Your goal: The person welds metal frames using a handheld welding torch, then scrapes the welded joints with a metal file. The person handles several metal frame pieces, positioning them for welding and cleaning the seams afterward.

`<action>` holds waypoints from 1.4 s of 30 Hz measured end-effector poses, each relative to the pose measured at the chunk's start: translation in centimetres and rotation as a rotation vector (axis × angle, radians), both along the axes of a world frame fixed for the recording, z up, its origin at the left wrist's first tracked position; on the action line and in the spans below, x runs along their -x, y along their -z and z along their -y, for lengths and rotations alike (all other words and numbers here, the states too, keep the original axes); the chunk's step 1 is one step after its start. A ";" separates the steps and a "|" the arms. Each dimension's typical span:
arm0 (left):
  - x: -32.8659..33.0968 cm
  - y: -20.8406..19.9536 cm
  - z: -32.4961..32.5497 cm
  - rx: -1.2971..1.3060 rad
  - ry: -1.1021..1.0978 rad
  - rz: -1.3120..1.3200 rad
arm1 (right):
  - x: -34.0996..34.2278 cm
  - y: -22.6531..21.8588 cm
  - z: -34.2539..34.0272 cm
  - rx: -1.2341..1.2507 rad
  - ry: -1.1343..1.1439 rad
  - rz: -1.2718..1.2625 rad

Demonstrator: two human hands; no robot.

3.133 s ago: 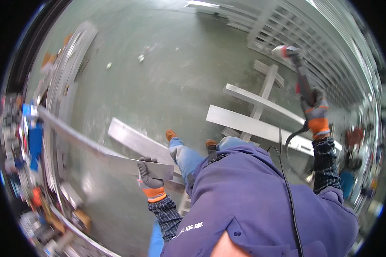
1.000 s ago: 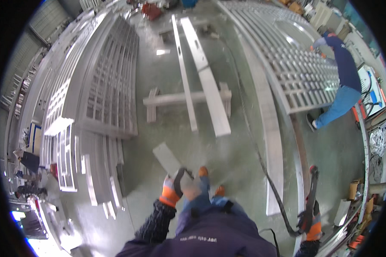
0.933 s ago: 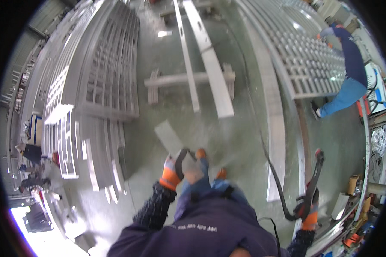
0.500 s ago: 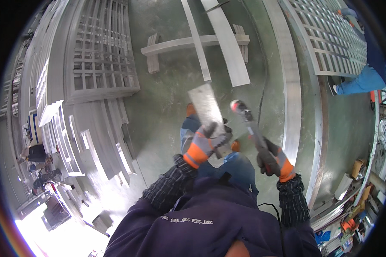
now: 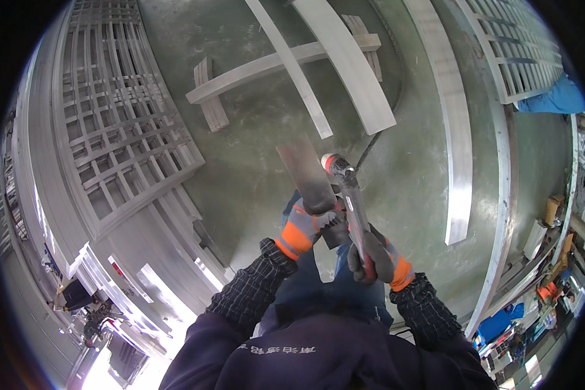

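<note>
My left hand, in a grey and orange work glove, is closed around the lower part of a flat, rectangular metal piece. The piece tilts up and away to the left, and its lower end partly hides behind the glove. In a matching glove, my right hand grips the handle of a mallet. Its dark head has a red and white tip and sits close to the metal piece's right edge. Whether the two touch, I cannot tell.
Ahead, two long metal bars lie across a crossbeam on low stacked supports. Metal grid frames are stacked at left, with another grid at far right. A long flat bar lies right of me; a co-worker's blue-clad leg shows beyond.
My right hand has brought the mallet leftward, close to the metal piece. The metal piece has turned and now looks darker. The whole view has shifted and rotated.
</note>
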State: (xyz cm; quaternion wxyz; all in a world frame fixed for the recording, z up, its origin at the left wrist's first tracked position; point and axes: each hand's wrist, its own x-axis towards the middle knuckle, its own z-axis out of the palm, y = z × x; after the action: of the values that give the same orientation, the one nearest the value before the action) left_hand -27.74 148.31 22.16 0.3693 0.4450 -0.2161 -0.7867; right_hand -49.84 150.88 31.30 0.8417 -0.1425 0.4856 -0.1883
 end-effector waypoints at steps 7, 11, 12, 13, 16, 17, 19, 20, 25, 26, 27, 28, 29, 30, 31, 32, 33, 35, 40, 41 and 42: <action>0.7 5.5 2.9 0.029 -0.005 0.113 | -1.2 5.5 2.8 0.070 0.116 -0.053; 2.6 12.7 3.3 -0.035 0.023 0.062 | 1.4 13.1 3.2 -0.016 0.168 0.082; 2.8 14.8 3.9 -0.067 0.003 0.010 | 1.9 15.0 3.8 -0.048 0.184 0.151; 2.9 17.5 3.7 -0.101 -0.075 -0.080 | 2.4 16.5 4.7 -0.080 0.198 0.220; 2.1 23.7 6.1 -0.110 0.046 -0.022 | 2.7 23.4 5.4 -0.202 0.274 0.298; 2.1 24.8 7.5 -0.073 0.090 0.130 | 2.2 25.6 6.7 -0.162 0.295 0.337; -0.1 30.7 8.7 0.239 0.090 0.404 | 1.8 30.9 8.4 -0.010 0.295 0.377; -1.1 33.0 9.0 0.230 0.094 0.430 | 1.3 33.3 8.9 0.037 0.331 0.258; -4.7 38.3 15.9 -0.034 -0.008 0.097 | -0.1 39.7 11.5 0.141 0.418 0.267; -4.7 38.8 16.5 -0.043 -0.031 -0.011 | -0.2 40.3 12.1 0.135 0.446 0.452; -4.0 38.3 16.9 0.024 -0.053 0.026 | -0.3 40.6 12.8 0.119 0.459 0.634; -3.7 38.6 17.1 0.090 -0.103 0.018 | -0.4 41.3 13.7 0.176 0.430 0.659; -3.7 39.2 16.8 0.146 -0.159 0.011 | -0.5 42.2 14.1 0.222 0.398 0.682; -3.8 39.8 16.6 0.202 -0.215 0.003 | -0.6 42.8 14.5 0.268 0.366 0.706; -4.5 40.2 16.6 0.198 -0.267 0.011 | -0.5 43.0 14.8 0.289 0.349 0.583; -5.4 40.3 15.8 0.162 -0.297 -0.028 | -0.4 43.3 14.8 0.293 0.359 0.518; -6.4 40.9 15.3 0.188 -0.345 -0.045 | -0.2 43.4 15.0 0.299 0.370 0.452; -7.7 41.7 14.2 0.228 -0.412 -0.043 | -0.9 42.2 14.7 0.343 0.370 0.237; -5.6 41.1 9.0 0.153 -0.263 -0.004 | -1.8 39.7 15.2 0.370 0.140 -0.097; -4.8 40.8 8.5 0.176 -0.291 -0.046 | -2.0 38.7 15.5 0.346 0.068 -0.142; -3.6 41.0 8.1 0.197 -0.317 -0.083 | -1.8 38.5 15.8 0.345 0.027 -0.146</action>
State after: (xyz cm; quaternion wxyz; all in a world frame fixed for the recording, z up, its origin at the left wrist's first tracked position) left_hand -24.12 140.21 -18.79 0.5390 0.4023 -0.2037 -0.7114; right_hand -48.02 135.08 -7.25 0.7648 -0.2914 0.5077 -0.2692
